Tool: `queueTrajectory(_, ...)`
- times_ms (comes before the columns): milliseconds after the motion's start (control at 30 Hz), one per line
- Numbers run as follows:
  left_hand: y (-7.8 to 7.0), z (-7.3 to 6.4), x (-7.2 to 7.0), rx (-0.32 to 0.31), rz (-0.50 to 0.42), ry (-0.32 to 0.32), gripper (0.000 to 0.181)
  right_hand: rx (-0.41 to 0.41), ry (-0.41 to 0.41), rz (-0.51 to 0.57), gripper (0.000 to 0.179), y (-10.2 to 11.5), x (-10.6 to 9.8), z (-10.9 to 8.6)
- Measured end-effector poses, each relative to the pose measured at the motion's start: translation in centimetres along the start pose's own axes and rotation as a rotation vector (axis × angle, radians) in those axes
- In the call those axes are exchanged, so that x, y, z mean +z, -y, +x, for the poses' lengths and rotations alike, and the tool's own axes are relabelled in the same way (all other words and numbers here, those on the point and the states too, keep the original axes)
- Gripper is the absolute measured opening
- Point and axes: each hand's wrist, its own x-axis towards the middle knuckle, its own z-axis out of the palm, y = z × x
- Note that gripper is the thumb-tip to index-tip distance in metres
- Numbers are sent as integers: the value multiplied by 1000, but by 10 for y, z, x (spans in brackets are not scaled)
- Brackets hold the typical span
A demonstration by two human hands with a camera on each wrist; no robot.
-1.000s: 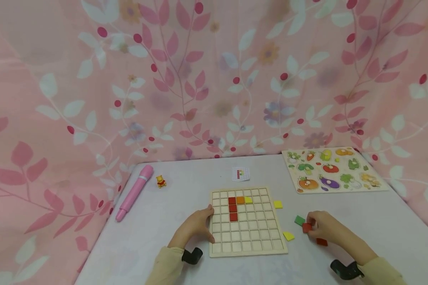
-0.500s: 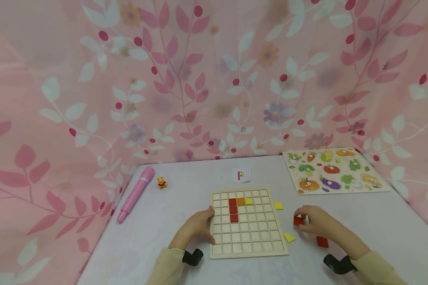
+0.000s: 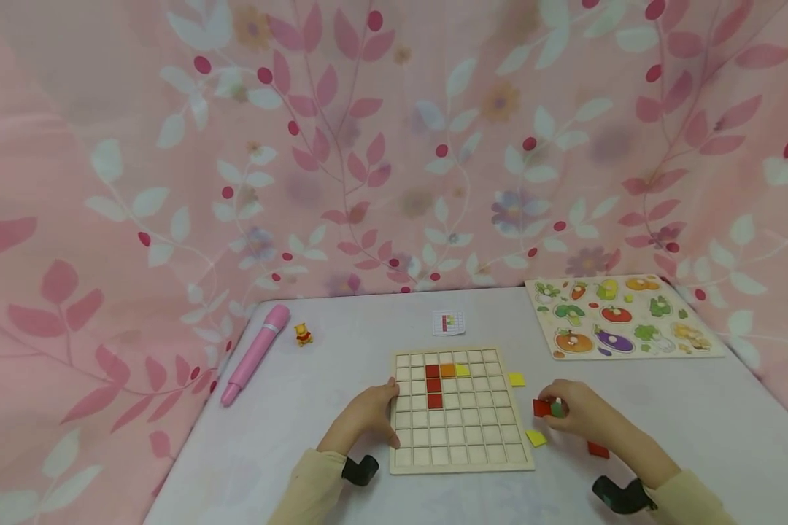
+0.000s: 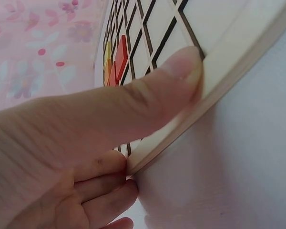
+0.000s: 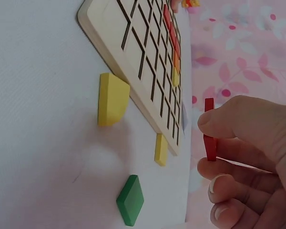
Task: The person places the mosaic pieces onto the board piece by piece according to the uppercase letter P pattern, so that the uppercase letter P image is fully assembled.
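My left hand (image 3: pixel 364 419) rests along the left edge of a wooden grid board (image 3: pixel 460 439); in the left wrist view its thumb lies on the rim and the fingers touch the side. Set in the grid are several red square tiles (image 3: pixel 435 401), an orange tile (image 3: pixel 448 370) and a yellow tile (image 3: pixel 462 370). Right of the board, my right hand (image 3: pixel 581 412) pinches a red tile (image 5: pixel 210 149) between thumb and fingers, raised above the table. Behind that hand's fingers in the head view shows a green tile (image 5: pixel 131 200), lying on the table.
Two loose yellow tiles (image 3: pixel 535 438) lie beside the board's right edge. Another red tile (image 3: pixel 598 450) is partly hidden under my right forearm. Farther back are a small pattern card (image 3: pixel 449 323), a vegetable puzzle board (image 3: pixel 584 321), a yellow bear figurine (image 3: pixel 303 335) and a pink stick (image 3: pixel 256 355).
My right hand has picked up the red tile and carried it left towards the board, past the green tile. The left hand has stayed at the board's edge.
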Motion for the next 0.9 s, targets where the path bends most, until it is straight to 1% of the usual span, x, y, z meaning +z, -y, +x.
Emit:
queueTrajectory(133, -2, 0, 0, -5, 0, -2, 96, -86, -40, 1, 21, 2, -1, 2)
queueTrajectory(200, -3, -1, -2, -9, -6, -5, 98, -149, -70, -6, 21, 3, -1, 4)
queueTrajectory(267, -4, -2, -4, -13, -13, -4, 98, -180, -73, -11, 22, 6, -2, 6)
queueTrajectory(367, -4, -2, -4, -21, -14, 5, 98, -202, -50, -17, 27, 12, -3, 9)
queueTrajectory(467, -4, -2, -3, -27, -27, 19, 99, -200, -15, -11, 31, 18, -1, 10)
queueTrajectory(600, -4, -3, -3, -29, -29, 27, 99, -226, -17, 0, 30, 25, 3, 14)
queueTrajectory(800, -5, -2, -4, -39, -18, 27, 101, -276, -26, 3, 29, 35, 11, 27)
queueTrajectory(900, -5, -2, -5, -39, -23, 28, 100, -282, -29, 14, 32, 39, 15, 33)
